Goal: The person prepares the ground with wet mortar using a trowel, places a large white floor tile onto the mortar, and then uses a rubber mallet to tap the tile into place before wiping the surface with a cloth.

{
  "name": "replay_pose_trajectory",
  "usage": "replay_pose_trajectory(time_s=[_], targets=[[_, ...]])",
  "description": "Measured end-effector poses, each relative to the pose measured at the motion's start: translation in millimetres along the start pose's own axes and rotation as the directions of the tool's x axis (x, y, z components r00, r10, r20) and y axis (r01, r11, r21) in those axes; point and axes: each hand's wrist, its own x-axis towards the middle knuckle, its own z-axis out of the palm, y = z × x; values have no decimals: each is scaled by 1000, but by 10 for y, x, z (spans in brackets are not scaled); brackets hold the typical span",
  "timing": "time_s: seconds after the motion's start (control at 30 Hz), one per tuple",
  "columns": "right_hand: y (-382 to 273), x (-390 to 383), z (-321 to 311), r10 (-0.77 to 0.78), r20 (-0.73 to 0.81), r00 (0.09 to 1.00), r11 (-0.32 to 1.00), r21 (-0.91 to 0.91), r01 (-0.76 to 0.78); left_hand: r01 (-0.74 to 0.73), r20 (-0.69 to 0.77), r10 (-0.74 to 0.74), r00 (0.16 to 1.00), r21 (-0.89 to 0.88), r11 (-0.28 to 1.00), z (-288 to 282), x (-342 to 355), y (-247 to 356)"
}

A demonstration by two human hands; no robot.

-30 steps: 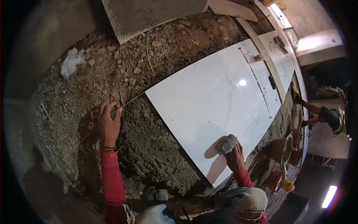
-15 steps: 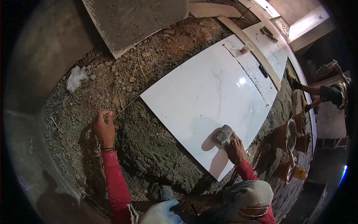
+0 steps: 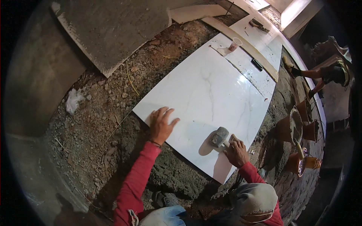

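Observation:
A large white veined tile (image 3: pixel 196 98) lies on grey mortar (image 3: pixel 171 175). My left hand (image 3: pixel 163 126) is over the tile's left edge, fingers apart and holding nothing; whether it touches the surface I cannot tell. In my right hand (image 3: pixel 236 151), near the tile's lower right edge, is the handle of a rubber mallet (image 3: pixel 219 136). The grey mallet head casts a shadow on the tile. A thin string (image 3: pixel 110 136) stretches across the rubble from the tile's left corner.
Farther off, a plastic cup (image 3: pixel 235 44), a black block-like object (image 3: pixel 257 64) and a long wooden board (image 3: pixel 245 47) rest on tiling. Buckets (image 3: pixel 288 128) stand at the right, with another person's legs (image 3: pixel 316 77) beyond. A large slab (image 3: pixel 113 30) leans at upper left.
My left hand has let go of the string and moved right, over the tile, its fingers spreading. My right hand still holds the mallet. The view has shifted slightly.

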Motion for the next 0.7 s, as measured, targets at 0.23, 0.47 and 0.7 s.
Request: replay_pose_trajectory(time_s=[0.23,0.47,0.7], targets=[[832,466,1,98,-197,976,964,264,-43,-213,240,145,960,289,933,756,820,278],[1248,1293,62,31,-291,956,999,32,-23,-229,284,131,950,343,911,1431,1899,684],[1468,1430,20,65,-195,979,993,105,-45,-173,228,77,971,440,881,2037,2459,1040]])
